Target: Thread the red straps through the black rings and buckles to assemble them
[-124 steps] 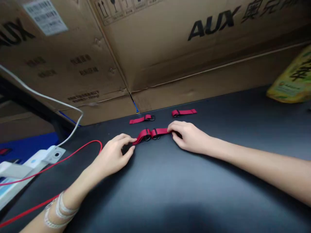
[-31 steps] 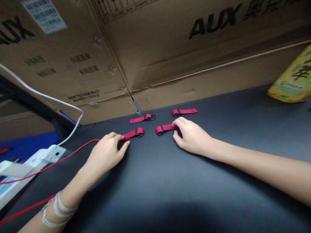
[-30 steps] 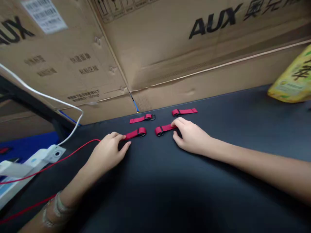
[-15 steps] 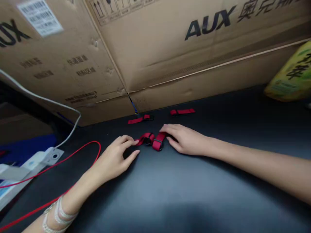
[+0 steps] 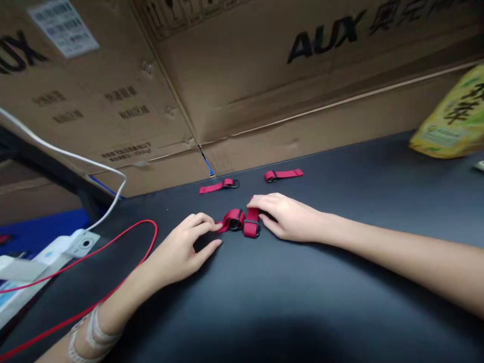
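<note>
Two red straps with black buckles lie side by side between my hands on the dark table. The fingertips of my left hand (image 5: 189,247) touch the tail of the left strap (image 5: 231,220), its thumb apart from the fingers. My right hand (image 5: 282,216) rests its fingertips on the upper end of the right strap (image 5: 251,227), thumb spread below. Neither hand is closed round a strap. Behind them lie two more straps, a back left one (image 5: 214,187) and a back right one (image 5: 288,174), which no hand touches.
Large cardboard boxes (image 5: 242,85) stand along the back edge of the table (image 5: 242,302). A yellow packet (image 5: 449,121) is at the far right. On the left are a white power strip (image 5: 49,252), a white cable (image 5: 75,156) and a looped red cable (image 5: 151,237).
My left hand has moved slightly right, and the left strap has shifted right with it. The right strap has turned, its buckle end now slightly further right and lower.
</note>
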